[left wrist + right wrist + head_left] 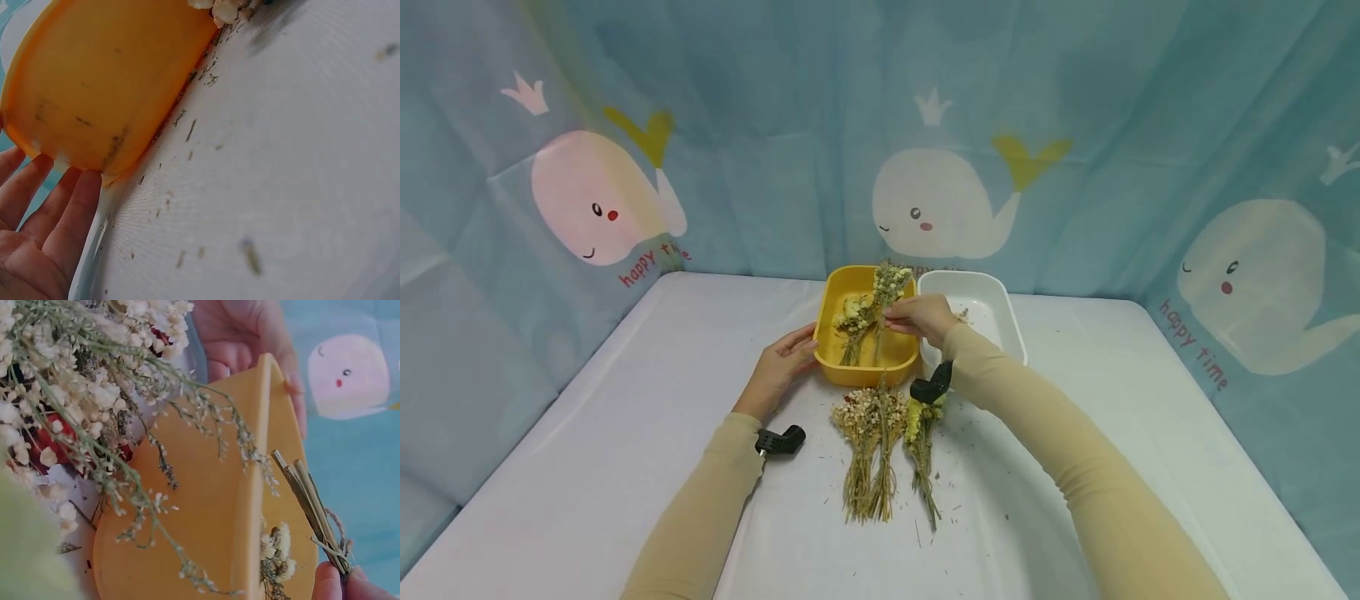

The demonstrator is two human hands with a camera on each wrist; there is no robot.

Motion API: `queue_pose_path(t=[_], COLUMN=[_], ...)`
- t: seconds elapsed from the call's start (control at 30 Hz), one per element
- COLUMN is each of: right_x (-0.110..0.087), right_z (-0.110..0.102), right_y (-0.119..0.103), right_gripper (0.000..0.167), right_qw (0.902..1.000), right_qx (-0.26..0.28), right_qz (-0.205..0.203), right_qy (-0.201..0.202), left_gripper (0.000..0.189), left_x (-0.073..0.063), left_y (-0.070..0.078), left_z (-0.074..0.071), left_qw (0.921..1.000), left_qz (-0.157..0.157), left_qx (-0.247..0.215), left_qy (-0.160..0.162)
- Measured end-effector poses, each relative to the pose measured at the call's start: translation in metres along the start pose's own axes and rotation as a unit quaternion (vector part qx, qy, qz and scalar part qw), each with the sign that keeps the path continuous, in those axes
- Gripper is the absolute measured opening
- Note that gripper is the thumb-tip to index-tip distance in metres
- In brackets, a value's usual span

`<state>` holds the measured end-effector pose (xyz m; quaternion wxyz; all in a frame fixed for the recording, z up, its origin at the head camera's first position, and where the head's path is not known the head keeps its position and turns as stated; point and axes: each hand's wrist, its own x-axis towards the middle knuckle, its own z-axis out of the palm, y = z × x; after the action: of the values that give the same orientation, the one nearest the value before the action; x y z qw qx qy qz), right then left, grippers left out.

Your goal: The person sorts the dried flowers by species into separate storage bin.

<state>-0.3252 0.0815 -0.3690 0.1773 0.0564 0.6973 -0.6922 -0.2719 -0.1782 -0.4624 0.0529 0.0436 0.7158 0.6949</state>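
My right hand (922, 317) pinches a small bunch of dried flowers (889, 283) above the yellow tub (865, 377), its pale yellow heads pointing away from me. In the right wrist view, thumb and fingertips grip its stems (312, 509) just at the twine tie. Another dried bunch (853, 321) lies inside the tub, heads toward the far end. At the tub's left side, my left hand (784, 365) touches the outer wall; the left wrist view shows its fingers (78, 200) nearly straight against the yellow plastic.
Right of the yellow tub stands a white tub (1013, 321), partly hidden by my right arm, with dried bits inside. In front lie cream-flowered bunches (868, 450) and a yellow-flowered bunch (922, 458). Stem crumbs dot the white table (1037, 517). A whale-print curtain (775, 192) hangs behind.
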Motion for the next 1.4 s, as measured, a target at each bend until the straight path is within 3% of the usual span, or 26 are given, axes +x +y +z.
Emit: queue_pose_path(t=[0.43,0.9,1.4], right_x=[0.011,0.001,0.004], right_z=[0.011,0.022,0.024], right_y=[0.004,0.002,0.005], right_gripper=[0.028,0.027,0.023], right_qw=[0.9996,0.9980,0.9939], right_qx=[-0.024,-0.057,-0.104], right_qz=[0.014,0.026,0.017], right_qy=[0.000,0.008,0.031], left_gripper=[0.056,0.055,0.055], left_x=[-0.003,-0.003,-0.002], left_y=[0.002,0.001,0.000], left_z=[0.001,0.001,0.001], left_qw=[1.0000,1.0000,0.9998], left_qz=[0.000,0.006,0.004], left_qx=[-0.005,-0.004,-0.019], left_qy=[0.003,0.000,-0.001])
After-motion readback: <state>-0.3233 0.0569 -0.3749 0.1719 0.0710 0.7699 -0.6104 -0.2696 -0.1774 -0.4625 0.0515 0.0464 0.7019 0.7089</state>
